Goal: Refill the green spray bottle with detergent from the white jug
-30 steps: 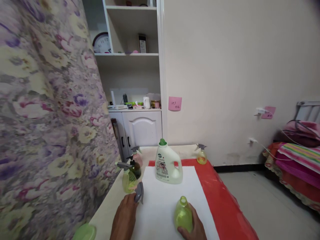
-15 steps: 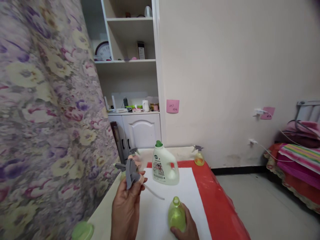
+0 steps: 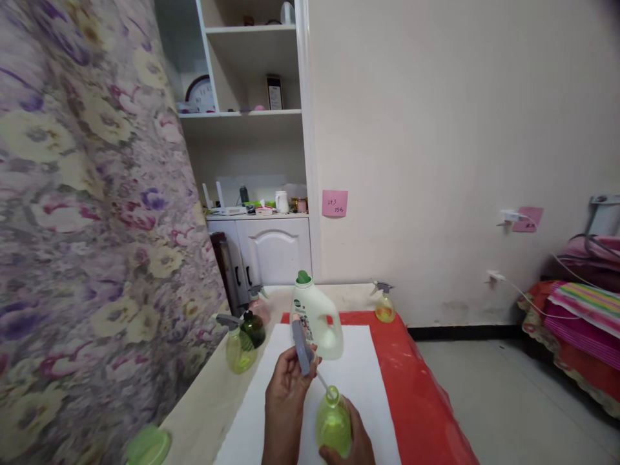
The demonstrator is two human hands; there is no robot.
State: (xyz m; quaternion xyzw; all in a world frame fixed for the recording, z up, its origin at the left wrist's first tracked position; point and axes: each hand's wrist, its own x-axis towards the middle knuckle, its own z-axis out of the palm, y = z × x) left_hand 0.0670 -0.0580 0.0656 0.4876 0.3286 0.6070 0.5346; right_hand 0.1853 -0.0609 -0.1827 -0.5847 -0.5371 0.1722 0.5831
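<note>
My left hand is closed around a grey trigger spray head. Its thin dip tube slants down to the right, and the tube's tip is at the mouth of a yellow-green spray bottle. Fingers of my right hand wrap that bottle from the right side and keep it upright over the white sheet. Just behind the spray head stands a pale green detergent jug with a handle and a green spout; the spray head hides part of its label.
At the table's left stand a yellow-green spray bottle, a dark bottle and a pink spray bottle. Another spray bottle is at the back right on red cloth. A green cap lies front left.
My left hand has moved right with the spray head, bringing the tube to the bottle's mouth. The bottle in my right hand has shifted slightly left. Bottles at the left are now uncovered.
</note>
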